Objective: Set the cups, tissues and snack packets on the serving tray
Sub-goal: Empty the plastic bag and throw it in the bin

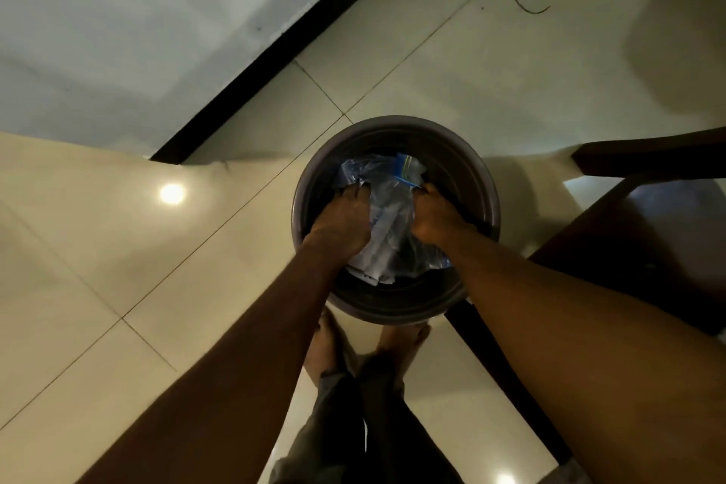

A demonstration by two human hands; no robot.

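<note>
I look straight down into a round dark bin (463, 177) standing on the tiled floor. Crumpled clear plastic wrapping (387, 185) with blue print lies inside it. My left hand (345, 222) grips the wrapping on its left side, fingers curled into it. On the wrapping's right side my right hand (434, 214) grips it too, near a blue and yellow printed strip (406, 167). Both forearms reach down into the bin. No cups, tissues, snack packets or serving tray are in view.
A dark wooden chair (644, 232) stands at the right, close to the bin. A black skirting strip (283, 51) runs along the wall at the upper left. My bare feet (330, 342) stand on the cream floor tiles (118, 248) just below the bin.
</note>
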